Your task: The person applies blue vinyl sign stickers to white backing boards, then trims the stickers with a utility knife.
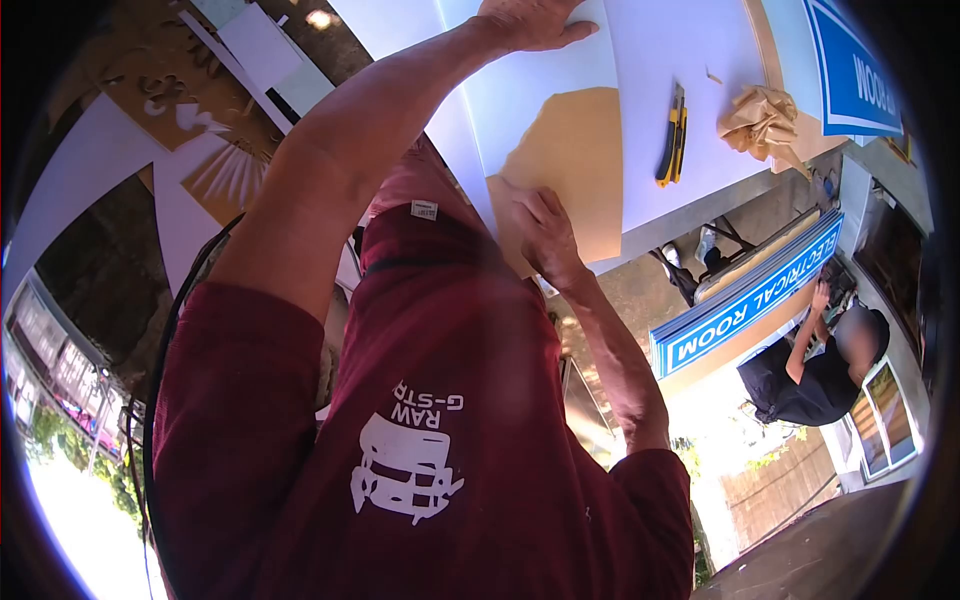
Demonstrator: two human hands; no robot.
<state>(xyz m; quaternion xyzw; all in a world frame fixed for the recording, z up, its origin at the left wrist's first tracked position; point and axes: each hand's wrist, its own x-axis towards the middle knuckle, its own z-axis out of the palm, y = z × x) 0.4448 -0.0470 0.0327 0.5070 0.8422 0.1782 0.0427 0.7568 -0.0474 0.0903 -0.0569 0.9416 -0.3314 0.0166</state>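
My left hand (pixel 535 22) lies on a white sheet (pixel 500 90) at the top of the view, thumb spread and nothing gripped. Lower down, my right hand (pixel 545 235) has its fingers curled closed at the near part of a brown paper (pixel 580 140) with an uneven far edge, which lies over the white sheet. A yellow and black utility knife (pixel 673 140) rests to the right, its blade extended. Beyond it sits a crumpled piece of brown paper (pixel 762 125).
Blue signs stand at the right, one (pixel 760 300) reading ELECTRICAL ROOM, another (pixel 855 75) at the upper right. A person in dark clothes (pixel 800 380) is beyond them. White and brown cut scraps (pixel 215 150) lie at the upper left.
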